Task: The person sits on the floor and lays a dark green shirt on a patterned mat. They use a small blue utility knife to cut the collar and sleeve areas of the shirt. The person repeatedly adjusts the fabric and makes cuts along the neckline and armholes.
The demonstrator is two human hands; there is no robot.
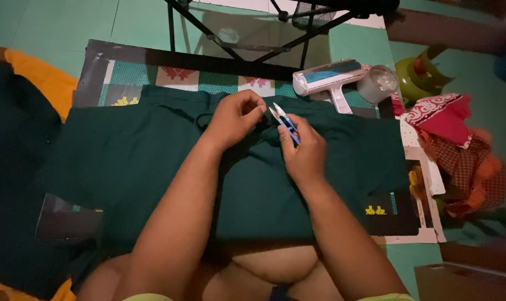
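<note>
Spread over my lap and the patterned floor mat, dark green garment looks soft and limp, so my left hand pinches its waistband while my right hand grips blue thread snips.

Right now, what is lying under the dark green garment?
Under the dark green cloth garment lies a patterned mat with dark borders; only its edges and corners show. Its middle is covered, so anything else underneath cannot be seen.

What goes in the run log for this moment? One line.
left hand: pinching green cloth | right hand: holding snips, blades near left fingertips | lint roller: idle
</note>
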